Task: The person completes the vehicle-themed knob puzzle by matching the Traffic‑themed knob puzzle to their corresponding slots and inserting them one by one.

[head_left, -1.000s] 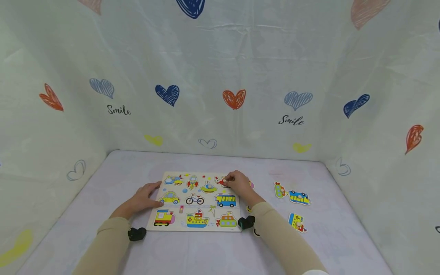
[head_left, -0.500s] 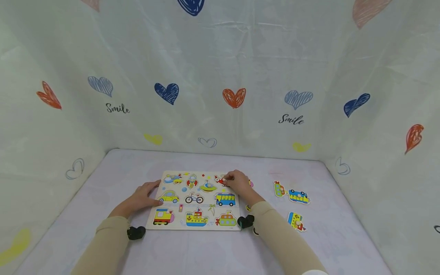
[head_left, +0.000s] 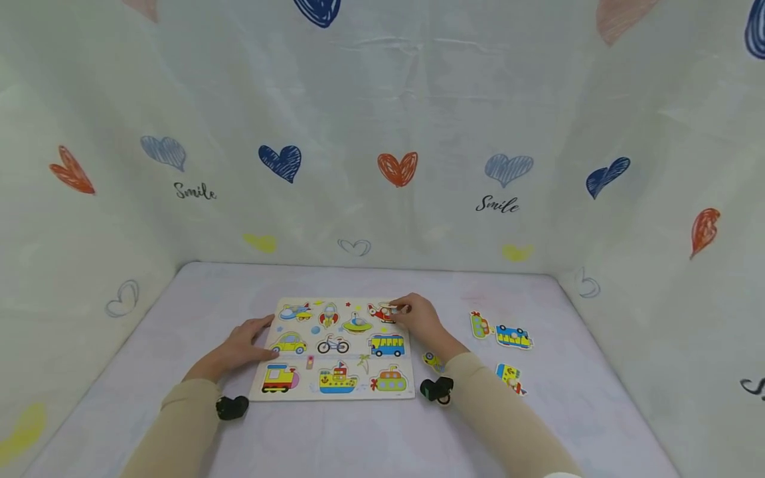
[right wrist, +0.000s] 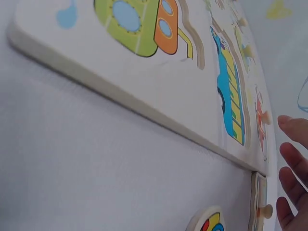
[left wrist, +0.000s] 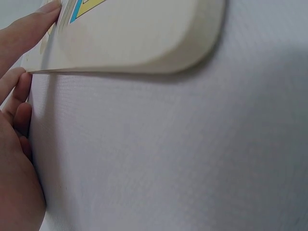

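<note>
A wooden peg puzzle board [head_left: 358, 392] with vehicle pictures lies flat on the table. My left hand [head_left: 239, 345] rests at its left edge. In the left wrist view the thumb [left wrist: 33, 29] lies on the board's top while the other fingers touch its side. Over the top right corner, my right hand [head_left: 418, 317] hovers beside the red helicopter piece [head_left: 381, 312], which sits on the board. The right wrist view shows a gap between the loosely bent fingers [right wrist: 293, 130] and the helicopter's wooden knob [right wrist: 265, 117]; nothing is held.
Right of the board lie loose pieces: a submarine [head_left: 479, 325], an upside-down bus [head_left: 514, 336], a ship [head_left: 510, 378] and a yellow piece [head_left: 432, 362]. Another knobbed piece [right wrist: 260, 192] lies against the board's edge. A heart-printed sheet [head_left: 394, 219] walls the table's back and sides.
My right hand's fingers have let go of the helicopter piece and drawn slightly right, so more of it shows. The left hand stays at the board's edge. The head view has shifted slightly.
</note>
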Demonstrator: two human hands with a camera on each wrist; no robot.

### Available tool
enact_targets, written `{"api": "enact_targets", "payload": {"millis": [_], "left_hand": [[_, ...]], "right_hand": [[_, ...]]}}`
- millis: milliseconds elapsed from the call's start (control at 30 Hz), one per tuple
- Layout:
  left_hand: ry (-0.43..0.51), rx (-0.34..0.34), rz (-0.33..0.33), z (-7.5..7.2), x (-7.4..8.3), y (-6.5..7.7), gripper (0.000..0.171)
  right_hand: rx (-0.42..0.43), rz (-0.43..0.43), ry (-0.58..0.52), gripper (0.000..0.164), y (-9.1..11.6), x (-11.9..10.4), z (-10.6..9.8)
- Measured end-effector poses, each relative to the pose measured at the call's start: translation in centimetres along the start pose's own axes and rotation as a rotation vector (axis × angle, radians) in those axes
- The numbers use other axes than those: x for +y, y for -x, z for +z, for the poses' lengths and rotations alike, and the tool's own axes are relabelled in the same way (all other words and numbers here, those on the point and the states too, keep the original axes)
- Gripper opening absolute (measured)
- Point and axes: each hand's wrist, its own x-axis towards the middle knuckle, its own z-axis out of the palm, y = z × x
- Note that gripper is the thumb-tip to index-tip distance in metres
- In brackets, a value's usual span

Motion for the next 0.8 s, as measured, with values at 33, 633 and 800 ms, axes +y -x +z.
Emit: {"api": "enact_targets", "payload": {"millis": [33, 633, 800], "left_hand": [[-0.002, 0.001, 0.001, 0.0, 0.0, 0.0, 0.097], [-0.007, 0.003, 0.020, 0.1, 0.0, -0.2, 0.099], [-0.001, 0.004, 0.012, 0.1, 0.0, -0.1, 0.100]], "right_hand": [[-0.002, 0.001, -0.006, 0.031, 0.2, 0.1, -0.2], [-0.072, 0.002, 0.002, 0.025, 4.3, 2.2, -3.3], [-0.085, 0.004, 0.004, 0.025, 5.4, 2.9, -3.9]]}}
